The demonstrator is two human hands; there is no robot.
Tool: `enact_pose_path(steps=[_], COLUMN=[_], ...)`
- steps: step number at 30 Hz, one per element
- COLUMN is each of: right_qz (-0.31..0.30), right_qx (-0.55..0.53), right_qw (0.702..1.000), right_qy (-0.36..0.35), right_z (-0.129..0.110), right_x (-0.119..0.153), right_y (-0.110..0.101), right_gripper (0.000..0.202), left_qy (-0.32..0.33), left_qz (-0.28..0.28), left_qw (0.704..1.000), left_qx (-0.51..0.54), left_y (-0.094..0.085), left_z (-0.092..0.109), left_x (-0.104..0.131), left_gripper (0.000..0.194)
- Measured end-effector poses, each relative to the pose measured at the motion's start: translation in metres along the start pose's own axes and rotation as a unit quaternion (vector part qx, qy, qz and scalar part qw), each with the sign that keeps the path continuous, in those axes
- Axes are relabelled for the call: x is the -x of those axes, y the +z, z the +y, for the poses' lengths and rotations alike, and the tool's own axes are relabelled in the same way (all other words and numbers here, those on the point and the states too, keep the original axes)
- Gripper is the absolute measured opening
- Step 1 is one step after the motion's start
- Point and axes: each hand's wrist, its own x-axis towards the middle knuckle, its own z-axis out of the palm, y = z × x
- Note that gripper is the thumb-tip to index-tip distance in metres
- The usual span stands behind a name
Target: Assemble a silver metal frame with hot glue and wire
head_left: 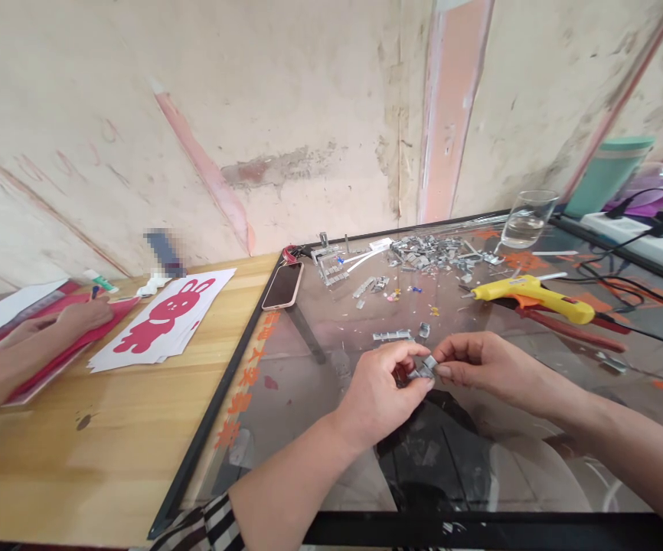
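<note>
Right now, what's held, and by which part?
Silver pieces: left hand pinches their left side, right hand has thumb and fingertips at their right edge. Exact contact points are hidden.

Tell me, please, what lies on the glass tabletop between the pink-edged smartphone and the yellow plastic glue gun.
In the head view, small silvery strips and tiny yellow and blue bits lie between the smartphone and the glue gun.

Dark-framed glass tabletop (pixel 308 402)
It bears metal pieces (pixel 438 252), a phone (pixel 282 286), yellow glue gun (pixel 507 288), red-handled pliers (pixel 581 334) and drinking glass (pixel 530 222).
</note>
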Motion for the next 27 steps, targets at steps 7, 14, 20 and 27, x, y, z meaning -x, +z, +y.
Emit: enact_pose_path(steps=[7, 14, 20, 27], right_qz=[-0.006, -0.009, 0.008, 0.4], right_qx=[-0.043, -0.107, -0.025, 0.278], right_qw=[0.999, 0.993, 0.999, 0.873], right_qy=[0.021, 0.042, 0.022, 0.012], right_z=[-0.008, -0.005, -0.006, 0.014], right_x=[0.002, 0.0, -0.001, 0.008], right_y=[0.001, 0.001, 0.003, -0.078], right_gripper=[0.018, 0.024, 0.026, 0.033], left_qy=[-0.016, 0.0, 0.024, -0.005], left_qz=[0.008, 0.024, 0.037, 0.072], left_qw=[1.0, 0.998, 0.995, 0.996], left_qx=[0.001, -0.051, -0.089, -0.056], left_y=[-0.002, -0.001, -0.005, -0.015], left_z=[-0.001, -0.001, 0.003, 0.0], left_x=[-0.001, -0.001, -0.002, -0.007], left_gripper=[0.027, 0.036, 0.023, 0.021])
